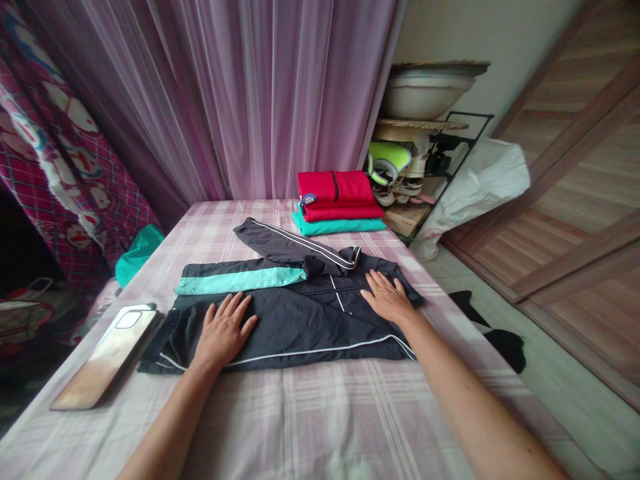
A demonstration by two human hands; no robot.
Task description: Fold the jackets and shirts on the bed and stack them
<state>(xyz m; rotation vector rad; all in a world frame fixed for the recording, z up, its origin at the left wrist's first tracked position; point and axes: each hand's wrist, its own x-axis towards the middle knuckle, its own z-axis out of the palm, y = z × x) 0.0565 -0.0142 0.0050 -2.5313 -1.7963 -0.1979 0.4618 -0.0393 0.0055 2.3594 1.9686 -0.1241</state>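
A black jacket (295, 320) with white piping and a teal stripe lies partly folded on the checked tablecloth (320, 427). One of its sleeves (295, 241) stretches over the far side, with two white lines along it. My left hand (225, 330) rests flat on the jacket's left part, fingers spread. On the right part, near a short white line, my right hand (387, 297) presses down with its fingers out. Neither hand grips the cloth. Both palms are hidden.
A smartphone (107, 357) lies left of the jacket. Folded red clothing (340, 195) sits on folded teal clothing (345, 225) at the table's far edge. Beyond are a purple curtain (260, 100), a rack with basins (427, 93), a white plastic bag (480, 187) and wooden doors (575, 220).
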